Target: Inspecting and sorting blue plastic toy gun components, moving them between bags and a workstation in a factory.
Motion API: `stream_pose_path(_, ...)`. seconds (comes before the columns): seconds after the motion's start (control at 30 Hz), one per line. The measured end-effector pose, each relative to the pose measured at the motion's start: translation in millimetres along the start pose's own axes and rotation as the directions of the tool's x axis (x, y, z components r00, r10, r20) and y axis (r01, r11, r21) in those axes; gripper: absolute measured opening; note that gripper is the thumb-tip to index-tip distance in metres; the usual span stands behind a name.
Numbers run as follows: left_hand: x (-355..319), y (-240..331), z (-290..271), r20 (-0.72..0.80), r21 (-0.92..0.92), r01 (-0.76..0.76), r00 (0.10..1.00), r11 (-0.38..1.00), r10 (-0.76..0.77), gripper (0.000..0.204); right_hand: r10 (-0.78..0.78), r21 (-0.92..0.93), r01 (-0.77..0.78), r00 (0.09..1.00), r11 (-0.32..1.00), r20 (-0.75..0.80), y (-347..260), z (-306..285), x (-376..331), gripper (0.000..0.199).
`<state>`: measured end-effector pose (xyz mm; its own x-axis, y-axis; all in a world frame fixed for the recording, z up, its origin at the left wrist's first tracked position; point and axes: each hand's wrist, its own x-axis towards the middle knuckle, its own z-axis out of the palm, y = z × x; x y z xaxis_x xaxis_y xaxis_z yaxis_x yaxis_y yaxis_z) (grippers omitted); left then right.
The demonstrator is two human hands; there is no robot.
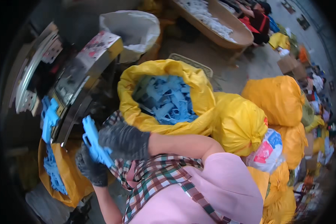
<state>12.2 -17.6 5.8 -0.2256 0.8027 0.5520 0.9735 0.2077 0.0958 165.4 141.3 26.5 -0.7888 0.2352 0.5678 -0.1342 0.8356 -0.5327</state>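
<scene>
At the far left stands a machine with a curved, shiny edge (28, 80). In front of it, a second blue gun-shaped piece (49, 121) stands just above the mouth of an open orange bag (71, 170), which holds more blue parts (53, 170).

To the right of that bag is the wearer's left hand (89, 166), in a dark knit glove, its fingers closed around the lower part of a blue toy gun piece (93, 139). The piece is tilted, its upper end leaning left, and lies between the two hands. The gloved right hand (125, 141) is just beside it on the right; it is blurred, and whether its fingers grip the piece cannot be told.

Beyond the hands, a white-lined bin (149, 31) stands at the top, and nearer is a large yellow bag (202, 87), its rim rolled open around a heap of blue pieces (168, 99). A tan tub (237, 37) with white pieces (209, 18) lies farther off. A closed yellow bag (237, 121) sits against the open one, followed by a stuffed orange sack (275, 100). At the upper right, another person (257, 22) is beside the tub.
</scene>
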Motion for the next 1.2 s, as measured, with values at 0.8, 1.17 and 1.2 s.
stream_pose_path(0.8, 9.3, -144.6, -73.8, -0.185, 0.369, 0.557, 0.829, 0.744, -0.528, 0.068, -0.128, 0.136, 0.120, 0.990, 0.983, 0.056, 49.6, -24.8, 125.7, 0.043)
stream_pose_path(1.17, -39.9, -142.1, -83.9, 0.130, 0.176, 0.423, 0.885, 0.889, -0.447, 0.056, -0.166, 0.025, 0.164, 0.976, 0.986, 0.143, 55.8, -14.8, 131.3, 0.026)
stream_pose_path(1.2, -33.8, -130.1, -84.5, 0.226, 0.064, 0.410, 0.882, 0.910, -0.413, 0.052, -0.111, 0.046, 0.103, 0.965, 0.994, 0.237, 58.3, -28.6, 108.7, 0.025)
